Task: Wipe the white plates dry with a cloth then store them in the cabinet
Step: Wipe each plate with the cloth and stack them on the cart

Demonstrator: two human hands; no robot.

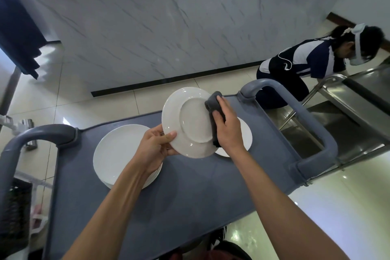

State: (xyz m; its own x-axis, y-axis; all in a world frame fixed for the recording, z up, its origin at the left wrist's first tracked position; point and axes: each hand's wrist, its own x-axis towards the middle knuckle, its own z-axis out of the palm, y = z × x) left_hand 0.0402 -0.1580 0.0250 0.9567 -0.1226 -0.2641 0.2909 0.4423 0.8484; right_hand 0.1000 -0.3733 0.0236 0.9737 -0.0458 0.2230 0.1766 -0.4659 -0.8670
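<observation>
Round glossy plate (190, 122) under folded grey cloth (213, 105)

One cam only, head-worn, wide-angle, so no shared view. It looks fwd and steeply down past both forearms onto the grey cart top (190, 196), close in, filling the lower middle. Left hand (155, 145) and right hand (229, 126) sit near frame centre. Upper frame reaches out to the marble-look counter front (168, 34) and tiled floor (52, 99); straight edges bow toward the borders.
</observation>
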